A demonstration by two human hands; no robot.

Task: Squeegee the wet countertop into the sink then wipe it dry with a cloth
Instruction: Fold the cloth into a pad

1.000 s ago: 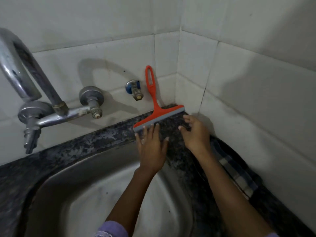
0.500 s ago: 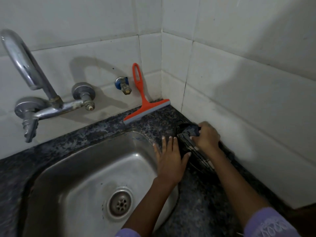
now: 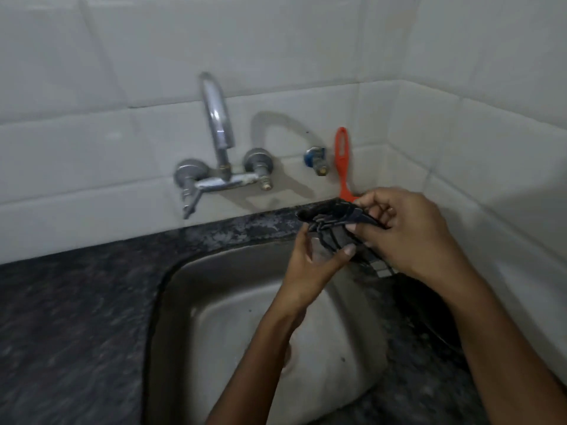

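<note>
Nearest, two bare forearms reach in from the lower edge over a stainless steel sink basin (image 3: 233,317) set in a dark speckled stone tabletop (image 3: 76,317); just beyond, both hands now hold a dark checked cloth (image 3: 331,223) lifted above the sink's far right corner, where half a second ago it was only being gathered off the tabletop by the right hand; the left hand (image 3: 310,265) pinches its lower fold between thumb and fingers; the right hand (image 3: 408,231) is curled round its upper edge; this suggests squeegeeing is over and drying is about to begin; farther back, the orange plastic squeegee (image 3: 342,162) leans upright against the white tiled wall (image 3: 122,148), released, as before; left of it a chrome wall tap (image 3: 219,148); no brand, label or writing is legible anywhere.
</note>
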